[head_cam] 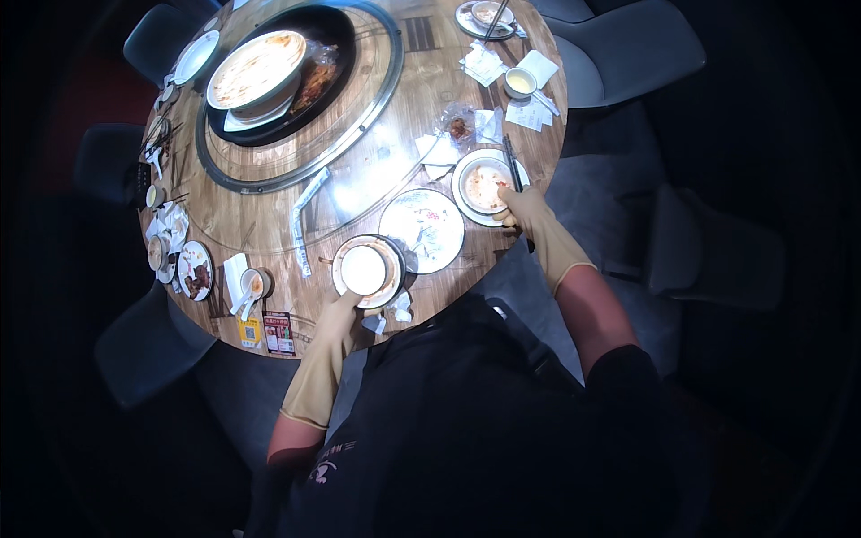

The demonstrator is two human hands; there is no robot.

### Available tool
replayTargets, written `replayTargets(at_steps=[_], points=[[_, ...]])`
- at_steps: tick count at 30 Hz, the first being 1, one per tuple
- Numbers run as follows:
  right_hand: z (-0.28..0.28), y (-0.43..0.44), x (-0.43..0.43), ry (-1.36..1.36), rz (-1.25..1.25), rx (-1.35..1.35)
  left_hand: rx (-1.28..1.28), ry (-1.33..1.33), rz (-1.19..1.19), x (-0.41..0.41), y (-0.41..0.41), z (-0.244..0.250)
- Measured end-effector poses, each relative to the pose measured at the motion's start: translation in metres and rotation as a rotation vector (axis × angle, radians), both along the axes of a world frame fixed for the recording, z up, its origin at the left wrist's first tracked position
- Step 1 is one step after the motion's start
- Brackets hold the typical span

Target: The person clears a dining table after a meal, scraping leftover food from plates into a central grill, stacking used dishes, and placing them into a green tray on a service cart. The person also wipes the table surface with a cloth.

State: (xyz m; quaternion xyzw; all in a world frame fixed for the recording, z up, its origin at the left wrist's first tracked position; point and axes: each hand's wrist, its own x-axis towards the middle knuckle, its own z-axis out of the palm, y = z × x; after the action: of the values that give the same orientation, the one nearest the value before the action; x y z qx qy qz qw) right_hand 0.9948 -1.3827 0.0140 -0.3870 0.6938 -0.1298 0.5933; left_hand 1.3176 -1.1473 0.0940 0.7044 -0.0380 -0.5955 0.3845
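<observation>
Both hands wear long cream rubber gloves. My left hand grips the near rim of a soiled plate that carries an upturned or stacked white bowl; which of the two I cannot tell. My right hand holds the near right edge of a dirty white bowl on a plate, its thumb at the bowl's rim. Dark chopsticks lie across that plate beside the hand. Between the hands lies a patterned plate. Crumpled tissues are near the left hand.
The round wooden table bears a ring-edged centre with a large oval bowl on a black tray. Used bowls, a plate with meat scraps, paper napkins, a cup of yellowish liquid and printed cards stand around. Chairs surround the table.
</observation>
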Motion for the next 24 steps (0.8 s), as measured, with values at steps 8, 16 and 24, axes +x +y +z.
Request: replayTargets(at_steps=[8,16,24], points=[[0.034,0.014,-0.041,0.05,-0.164,-0.22,-0.076,0.07,-0.034,-0.018,-0.027,-0.024],[0.064,0.023,-0.091,0.013,-0.211,-0.243,-0.14,0.066,-0.211,-0.066,-0.108,-0.045],[0.049,0.021,-0.074,0.082,-0.152,-0.128,-0.266,0.253,-0.24,-0.102,-0.15,-0.06]])
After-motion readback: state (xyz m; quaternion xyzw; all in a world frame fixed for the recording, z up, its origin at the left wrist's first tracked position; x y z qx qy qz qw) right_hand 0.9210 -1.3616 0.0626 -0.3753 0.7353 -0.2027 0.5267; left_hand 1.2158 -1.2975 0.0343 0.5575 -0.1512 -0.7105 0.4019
